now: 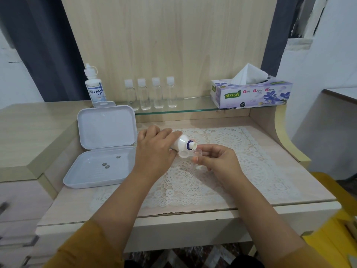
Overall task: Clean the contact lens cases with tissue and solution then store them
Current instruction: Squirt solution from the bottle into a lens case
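Your left hand (154, 149) grips a small white bottle (181, 143), fingers curled around its body. The bottle is tilted almost flat, and its open nozzle points to 3 o'clock. The nozzle sits just above a clear lens case (190, 152). Your right hand (218, 159) pinches this case by its 3 o'clock side, thumb and fingers closed on it. The case is transparent, so I cannot tell if liquid is inside. Both hands are above a white lace mat (222, 180) that lies on the worktop (289, 180).

At 9 o'clock from your hands, an open white box (104, 149) lies on the worktop with its lid standing up behind. Three small dark round things (107, 164) lie in its lower half; they are too small to name.

At 12 o'clock there is a glass shelf (193, 108). Four small clear bottles (150, 93) with white caps stand on it in a row. A tissue box (251, 93) stands at the 2 o'clock end, with one tissue (250, 74) sticking up from it. A bigger solution bottle (94, 86), with "DREAM EYE" on the label, stands at 11 o'clock, behind the box lid.
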Available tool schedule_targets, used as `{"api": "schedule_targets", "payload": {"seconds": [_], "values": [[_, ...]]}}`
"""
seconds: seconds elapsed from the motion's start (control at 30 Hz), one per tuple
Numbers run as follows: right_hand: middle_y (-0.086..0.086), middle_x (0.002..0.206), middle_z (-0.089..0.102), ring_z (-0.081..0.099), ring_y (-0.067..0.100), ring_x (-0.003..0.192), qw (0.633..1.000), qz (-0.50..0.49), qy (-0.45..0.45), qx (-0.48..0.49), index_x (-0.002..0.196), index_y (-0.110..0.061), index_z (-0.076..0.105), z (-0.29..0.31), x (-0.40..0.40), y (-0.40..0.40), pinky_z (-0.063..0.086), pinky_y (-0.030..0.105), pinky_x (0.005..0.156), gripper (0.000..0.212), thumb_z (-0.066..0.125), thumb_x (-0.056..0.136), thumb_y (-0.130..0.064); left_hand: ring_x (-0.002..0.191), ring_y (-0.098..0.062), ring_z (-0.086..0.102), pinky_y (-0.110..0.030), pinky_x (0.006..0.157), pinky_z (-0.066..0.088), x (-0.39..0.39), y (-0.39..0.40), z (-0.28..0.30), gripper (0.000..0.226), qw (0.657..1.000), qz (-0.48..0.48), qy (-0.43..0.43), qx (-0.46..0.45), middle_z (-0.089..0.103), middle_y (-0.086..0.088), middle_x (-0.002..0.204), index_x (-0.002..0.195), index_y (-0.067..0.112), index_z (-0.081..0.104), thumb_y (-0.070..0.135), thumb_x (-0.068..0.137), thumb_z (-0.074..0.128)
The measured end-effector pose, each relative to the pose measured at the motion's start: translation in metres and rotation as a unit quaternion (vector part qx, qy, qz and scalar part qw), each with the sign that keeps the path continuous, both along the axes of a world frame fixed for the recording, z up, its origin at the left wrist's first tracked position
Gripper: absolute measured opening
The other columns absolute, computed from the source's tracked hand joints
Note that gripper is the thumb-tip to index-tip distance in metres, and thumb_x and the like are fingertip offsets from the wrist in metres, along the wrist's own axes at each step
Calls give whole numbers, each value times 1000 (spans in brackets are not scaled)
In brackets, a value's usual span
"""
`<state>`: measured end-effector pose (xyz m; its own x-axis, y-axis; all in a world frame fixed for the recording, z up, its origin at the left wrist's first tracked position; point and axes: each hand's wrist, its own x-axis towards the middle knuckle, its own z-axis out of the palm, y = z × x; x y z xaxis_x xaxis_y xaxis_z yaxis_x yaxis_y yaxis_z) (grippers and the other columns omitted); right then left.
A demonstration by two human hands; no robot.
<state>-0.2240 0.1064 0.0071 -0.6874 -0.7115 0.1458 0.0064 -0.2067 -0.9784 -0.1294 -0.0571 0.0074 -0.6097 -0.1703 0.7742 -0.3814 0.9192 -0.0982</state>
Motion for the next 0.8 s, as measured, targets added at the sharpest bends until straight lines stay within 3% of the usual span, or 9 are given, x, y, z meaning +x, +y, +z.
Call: {"api": "schedule_targets", "payload": {"seconds": [0.8], "values": [[7, 78, 74, 67, 8, 63, 1000, -6, 6, 9, 95, -2, 72, 0, 0, 0, 43, 9, 50, 27, 75, 72, 11, 82, -21, 51, -34, 79, 26, 1, 1, -4, 38, 1000, -6, 16, 11, 71, 10, 99, 106, 27, 69, 31, 73, 51]]}}
